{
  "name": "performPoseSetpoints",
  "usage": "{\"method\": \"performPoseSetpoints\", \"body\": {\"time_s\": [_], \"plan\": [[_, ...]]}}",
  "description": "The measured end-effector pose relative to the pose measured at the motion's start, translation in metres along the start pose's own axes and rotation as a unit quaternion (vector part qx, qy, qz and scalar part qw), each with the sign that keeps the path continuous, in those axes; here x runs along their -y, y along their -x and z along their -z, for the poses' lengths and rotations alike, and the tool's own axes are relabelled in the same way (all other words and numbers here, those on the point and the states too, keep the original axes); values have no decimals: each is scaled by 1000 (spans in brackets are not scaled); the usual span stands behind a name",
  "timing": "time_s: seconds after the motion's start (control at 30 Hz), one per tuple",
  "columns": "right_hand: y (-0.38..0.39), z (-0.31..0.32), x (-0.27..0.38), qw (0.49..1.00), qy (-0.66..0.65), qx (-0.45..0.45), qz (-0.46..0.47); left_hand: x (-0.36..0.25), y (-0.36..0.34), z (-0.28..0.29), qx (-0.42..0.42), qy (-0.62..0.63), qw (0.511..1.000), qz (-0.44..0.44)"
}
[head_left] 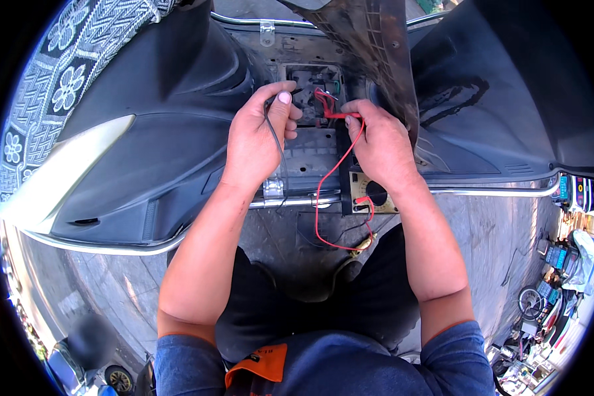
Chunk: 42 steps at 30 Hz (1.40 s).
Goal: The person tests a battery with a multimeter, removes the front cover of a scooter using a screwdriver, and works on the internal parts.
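My left hand (pixel 261 135) pinches a black test probe whose black lead (pixel 280 155) runs down past my wrist. My right hand (pixel 379 142) grips a red test probe (pixel 340 115), its red lead (pixel 323 191) looping down toward me. Both probe tips point into an open compartment (pixel 313 92) in a dark scooter's floorboard, where red and black wires show. A yellowish multimeter (pixel 369 195) rests on the floorboard edge, partly under my right wrist.
Dark scooter body panels (pixel 165 132) flank the compartment, with a lifted ribbed cover (pixel 369 46) above it. A chrome trim rail (pixel 488 191) runs along the edge. A patterned seat cover (pixel 66 66) is upper left. Parts and small boxes (pixel 554 264) lie on the concrete at right.
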State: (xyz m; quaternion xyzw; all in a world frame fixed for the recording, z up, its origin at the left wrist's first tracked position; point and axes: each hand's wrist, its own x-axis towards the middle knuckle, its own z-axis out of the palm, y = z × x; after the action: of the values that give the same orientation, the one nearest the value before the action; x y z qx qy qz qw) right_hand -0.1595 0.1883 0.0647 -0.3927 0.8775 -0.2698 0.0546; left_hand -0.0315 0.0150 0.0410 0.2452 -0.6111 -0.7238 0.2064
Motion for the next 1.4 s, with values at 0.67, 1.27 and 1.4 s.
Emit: {"method": "performPoseSetpoints", "body": {"time_s": [0.67, 1.27, 1.4], "plan": [[-9, -19, -7, 998, 53, -2, 30, 22, -33, 0, -26, 3, 999, 31], [4, -18, -4, 986, 140, -33, 85, 62, -119, -21, -48, -309, 948, -57], [4, -21, -9, 987, 134, -40, 73, 65, -120, -25, -41, -299, 952, -46]]}}
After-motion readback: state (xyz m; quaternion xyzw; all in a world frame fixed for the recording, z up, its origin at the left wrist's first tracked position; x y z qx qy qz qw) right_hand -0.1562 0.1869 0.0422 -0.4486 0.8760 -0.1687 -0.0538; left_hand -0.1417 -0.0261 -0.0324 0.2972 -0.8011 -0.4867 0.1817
